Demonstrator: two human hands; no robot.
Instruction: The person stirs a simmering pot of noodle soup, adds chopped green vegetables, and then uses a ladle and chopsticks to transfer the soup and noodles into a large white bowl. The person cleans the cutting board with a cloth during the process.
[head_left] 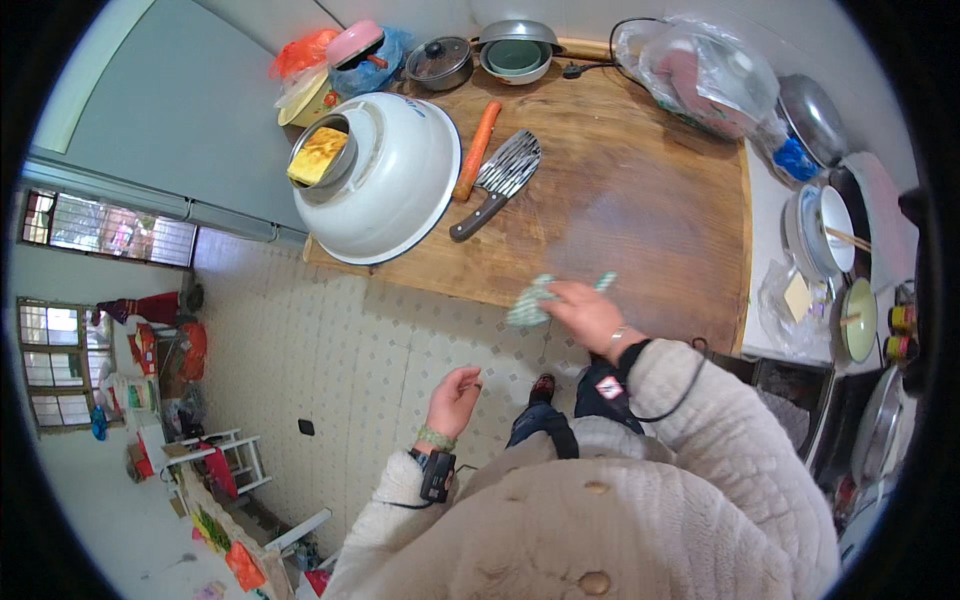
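Observation:
At the front edge of the wooden table (640, 190), my right hand (587, 312) grips a green-and-white checked cloth (529, 303). Part of the cloth sticks out past the fingers on both sides. My left hand (452, 402) hangs over the floor in front of the table, its fingers curled and nothing visible in them. A cleaver (509, 166) with a dark handle lies on the tabletop beyond the cloth, beside a long carrot (478, 150). To their left, a large white enamel basin (405, 185) stands upside down, bearing a metal bowl (345, 163) with a yellow-brown block (319, 155).
A lidded pan (440, 62), stacked bowls (516, 55) and a plastic-wrapped item (715, 75) line the back. Bowls with chopsticks (825, 230) crowd the white counter at right. A damp-looking patch (650, 215) darkens the tabletop. Tiled floor (350, 370) lies below.

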